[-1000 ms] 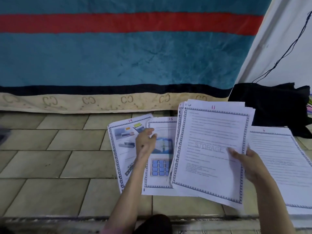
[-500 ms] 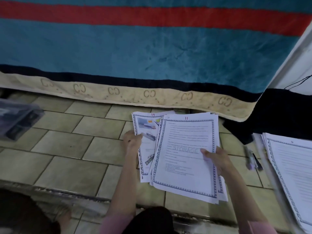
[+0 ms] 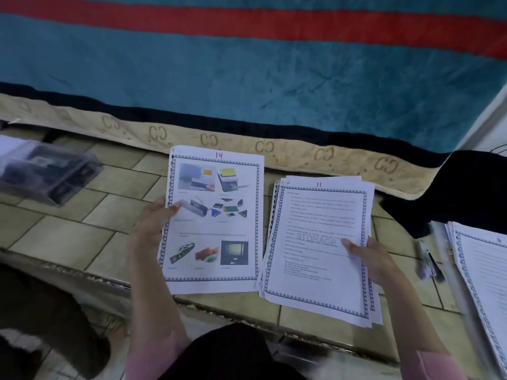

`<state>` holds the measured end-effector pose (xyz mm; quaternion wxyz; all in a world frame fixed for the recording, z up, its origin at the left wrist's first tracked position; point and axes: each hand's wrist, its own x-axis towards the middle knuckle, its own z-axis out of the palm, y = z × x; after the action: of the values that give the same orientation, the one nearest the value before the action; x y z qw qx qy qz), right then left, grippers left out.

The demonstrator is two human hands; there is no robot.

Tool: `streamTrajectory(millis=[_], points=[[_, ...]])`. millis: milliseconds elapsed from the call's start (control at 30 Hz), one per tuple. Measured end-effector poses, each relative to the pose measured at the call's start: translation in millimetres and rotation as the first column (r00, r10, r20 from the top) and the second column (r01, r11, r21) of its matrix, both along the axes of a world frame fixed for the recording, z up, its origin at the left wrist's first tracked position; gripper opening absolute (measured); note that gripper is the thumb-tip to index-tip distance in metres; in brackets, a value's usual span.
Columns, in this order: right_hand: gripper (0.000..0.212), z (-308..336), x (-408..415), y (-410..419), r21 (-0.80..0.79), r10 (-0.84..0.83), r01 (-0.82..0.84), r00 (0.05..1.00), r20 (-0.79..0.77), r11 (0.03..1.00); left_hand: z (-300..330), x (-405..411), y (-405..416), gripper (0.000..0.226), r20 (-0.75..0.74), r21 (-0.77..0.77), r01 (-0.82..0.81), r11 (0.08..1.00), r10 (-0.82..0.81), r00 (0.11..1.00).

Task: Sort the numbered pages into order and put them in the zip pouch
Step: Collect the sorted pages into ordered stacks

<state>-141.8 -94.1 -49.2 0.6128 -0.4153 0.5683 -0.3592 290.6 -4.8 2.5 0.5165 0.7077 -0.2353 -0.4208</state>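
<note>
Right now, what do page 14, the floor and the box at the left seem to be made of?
Page 14: thin matte printer paper, colour-printed.
Floor: glazed-looking beige ceramic tiles, dark joints between them.
Box: probably clear hard plastic, since dark contents show through; blurred.

Looks like a home, prob. a bedroom: teal blanket [image 3: 247, 78] w/ red stripe fills the frame's top, tiled floor [image 3: 82, 229] at lower left.

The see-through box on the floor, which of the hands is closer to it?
The left. The left hand grips page 14, with bare floor between it and the clear box off to its left. The right hand holds the page 11 stack, farther away.
</note>
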Motion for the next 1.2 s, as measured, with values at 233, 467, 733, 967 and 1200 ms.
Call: streamTrajectory(millis=[233,467,733,967,1200], points=[[0.074,6,-15,1,0.053,0.122,-0.142,0.951,0.283,0.988,13,3,4,0.021,-0.067,-0.018,0.069,0.997,-0.071,0.995],[0.052,10,-15,4,0.085,0.104,-0.141,0.933,0.344,0.986,43,-14,-24,0.014,-0.014,-0.043,0.152,0.987,-0.153,0.988],[0.052,9,-19,5,0.153,0.001,-0.066,0.922,0.386,0.986,55,-59,-52,0.015,0.016,-0.012,0.282,0.959,-0.282,0.959],[0.051,19,-22,6,0.114,0.028,-0.058,0.968,0.249,0.992,8,-134,-78,0.021,-0.037,0.128,0.397,0.909,-0.396,0.917],[0.030,28,-19,-1,-0.099,-0.091,0.094,0.995,0.030,0.991,8,-211,-84,0.022,-0.127,0.080,0.383,0.920,-0.371,0.920]])
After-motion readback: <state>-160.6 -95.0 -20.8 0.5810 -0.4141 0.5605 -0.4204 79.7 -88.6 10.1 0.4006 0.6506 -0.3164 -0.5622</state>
